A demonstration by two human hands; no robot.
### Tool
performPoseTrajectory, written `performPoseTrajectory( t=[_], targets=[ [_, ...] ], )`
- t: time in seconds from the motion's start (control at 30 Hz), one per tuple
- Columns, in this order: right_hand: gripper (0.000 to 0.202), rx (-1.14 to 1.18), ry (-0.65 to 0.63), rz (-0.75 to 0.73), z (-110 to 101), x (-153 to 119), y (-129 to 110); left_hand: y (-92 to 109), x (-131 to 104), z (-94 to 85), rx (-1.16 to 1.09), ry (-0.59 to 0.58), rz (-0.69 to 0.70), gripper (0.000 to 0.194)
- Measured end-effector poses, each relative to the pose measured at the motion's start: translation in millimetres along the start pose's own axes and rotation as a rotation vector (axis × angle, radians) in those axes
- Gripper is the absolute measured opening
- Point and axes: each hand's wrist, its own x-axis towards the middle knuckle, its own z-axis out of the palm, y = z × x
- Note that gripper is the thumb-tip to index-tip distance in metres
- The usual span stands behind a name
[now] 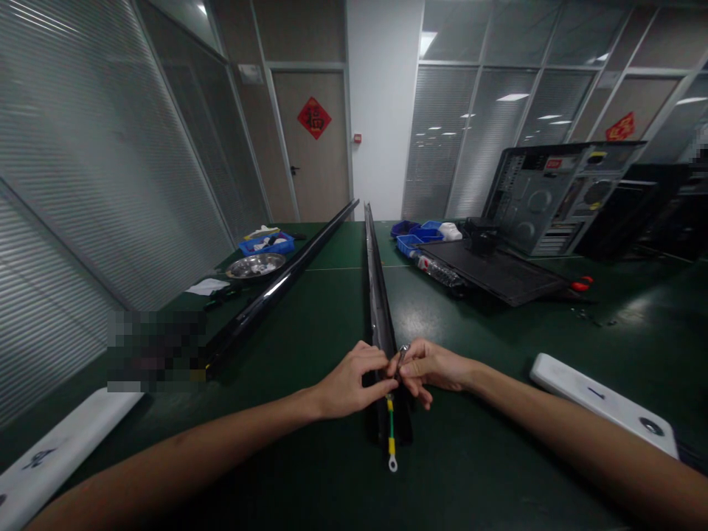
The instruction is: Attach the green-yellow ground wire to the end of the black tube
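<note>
"Wire [391,424]?"
"Lying at the near end of the black channel [377,302]."
"Grip?"
"Right hand [436,366] is pinching a small metal piece [404,349]; left hand [349,382], can't tell. Steady fingertips are probably helping."

Shows bare on both left hand [351,381] and right hand [436,366], with slender fingers and narrow wrists. Runs equally bare along left forearm [182,455] and right forearm [580,440], smooth in outline, broadening gradually from the wrists towards the lower corners of the view. Looks too small and dim at the nails for finer detail.
</note>
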Motion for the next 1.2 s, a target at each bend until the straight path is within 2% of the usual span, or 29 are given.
performPoseTrajectory(
  t=[0.2, 0.8, 1.03, 1.2],
  targets=[
    [0.032, 0.004, 0.002, 0.012, -0.4, -0.4, -0.5, 1.7, 0.5, -1.4, -0.008, 0.002, 0.003, 0.018],
    [0.031, -0.011, 0.002, 0.02, 1.1, 0.8, -2.2, -0.3, 1.0, -2.7, -0.068, -0.113, 0.004, 0.031],
    [0.033, -0.003, -0.009, 0.003, 1.0, 0.1, -1.6, -0.8, 0.2, -1.2, -0.049, -0.027, -0.007, 0.028],
    [0.032, -0.015, -0.001, -0.009, 0.4, 0.1, -1.1, -0.3, 0.3, -1.0, -0.028, -0.015, -0.019, 0.021]
  ],
)
